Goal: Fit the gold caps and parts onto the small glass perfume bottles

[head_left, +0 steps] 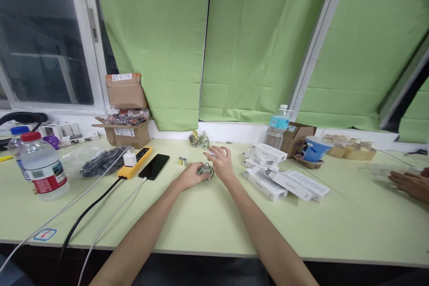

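Note:
My left hand (191, 176) is closed on a small coiled band with a green, camouflage-like pattern (205, 171), held just above the table. Over it, the bent fingers of my right hand (220, 161) are pinched together at a small pale, shiny piece (210, 152), too small to name. Whether that piece is joined to the band I cannot tell. Left of my hands, short gold-and-silver batteries (182, 161) stand on the table. Beyond my fingers, near the wall, lie similar coiled bands (203, 140), one of them partly yellowish.
At left are a black phone (154, 166), a yellow power strip (134, 164) with cables, a red-capped bottle (44, 167) and a cardboard box (125, 133). White cartons (268, 183), a water bottle (277, 127) and a blue cup (314, 148) stand right. Another person's hand (410, 183) rests far right.

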Available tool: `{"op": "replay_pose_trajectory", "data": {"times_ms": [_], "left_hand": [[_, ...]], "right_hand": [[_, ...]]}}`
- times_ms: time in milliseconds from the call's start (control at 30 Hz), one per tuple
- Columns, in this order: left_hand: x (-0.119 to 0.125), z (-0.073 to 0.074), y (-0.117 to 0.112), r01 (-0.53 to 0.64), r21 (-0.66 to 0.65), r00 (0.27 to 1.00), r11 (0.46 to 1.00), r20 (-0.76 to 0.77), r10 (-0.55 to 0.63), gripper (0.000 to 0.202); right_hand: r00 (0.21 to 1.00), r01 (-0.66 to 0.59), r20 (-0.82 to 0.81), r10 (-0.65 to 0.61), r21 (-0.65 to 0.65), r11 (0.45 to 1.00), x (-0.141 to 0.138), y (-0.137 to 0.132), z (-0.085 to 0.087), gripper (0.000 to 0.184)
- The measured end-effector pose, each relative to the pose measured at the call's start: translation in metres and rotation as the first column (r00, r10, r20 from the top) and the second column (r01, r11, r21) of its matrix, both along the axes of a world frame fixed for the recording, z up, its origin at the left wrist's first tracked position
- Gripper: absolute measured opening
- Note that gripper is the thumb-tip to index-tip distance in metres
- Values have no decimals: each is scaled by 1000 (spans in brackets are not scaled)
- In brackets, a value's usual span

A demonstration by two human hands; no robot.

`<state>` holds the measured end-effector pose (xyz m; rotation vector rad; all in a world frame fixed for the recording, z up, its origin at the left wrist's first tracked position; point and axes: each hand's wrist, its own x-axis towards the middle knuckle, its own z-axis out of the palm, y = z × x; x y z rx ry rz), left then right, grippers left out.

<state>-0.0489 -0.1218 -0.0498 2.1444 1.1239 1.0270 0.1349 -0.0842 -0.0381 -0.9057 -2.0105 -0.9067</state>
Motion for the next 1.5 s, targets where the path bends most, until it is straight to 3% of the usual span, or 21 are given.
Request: {"op": "replay_pose_trajectory", "data": {"times_ms": [1500], "left_hand": [[0, -2, 2, -5, 22, 1000, 1000, -6, 6, 32]], "right_hand": [[997, -30, 74, 23, 93, 995, 0, 0, 6, 39]]}}
